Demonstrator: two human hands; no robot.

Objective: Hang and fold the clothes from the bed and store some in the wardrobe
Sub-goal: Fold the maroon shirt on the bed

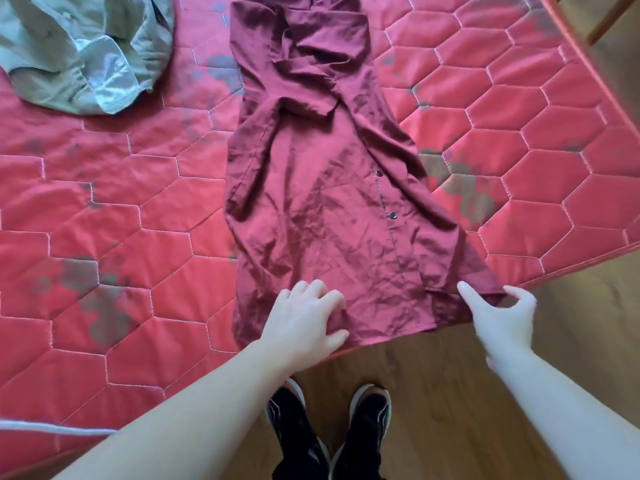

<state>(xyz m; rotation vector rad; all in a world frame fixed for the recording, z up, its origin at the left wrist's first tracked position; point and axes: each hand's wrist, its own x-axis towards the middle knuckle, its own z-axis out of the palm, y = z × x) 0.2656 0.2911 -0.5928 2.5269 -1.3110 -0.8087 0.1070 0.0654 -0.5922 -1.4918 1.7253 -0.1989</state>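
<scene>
Maroon shirt (322, 188) hem lies under flat left hand (304, 323), pinched by right hand (502, 320).

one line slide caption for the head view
Both hands at the hem of a maroon shirt on the red quilted mattress: left hand presses, right hand pinches the corner.

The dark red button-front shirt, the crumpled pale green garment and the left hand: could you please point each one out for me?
Dark red button-front shirt (311, 209): head view, middle of its front panel.
Crumpled pale green garment (86, 53): head view, centre of the heap.
Left hand (304, 320): head view, back of the hand, resting on the shirt's hem.
</scene>
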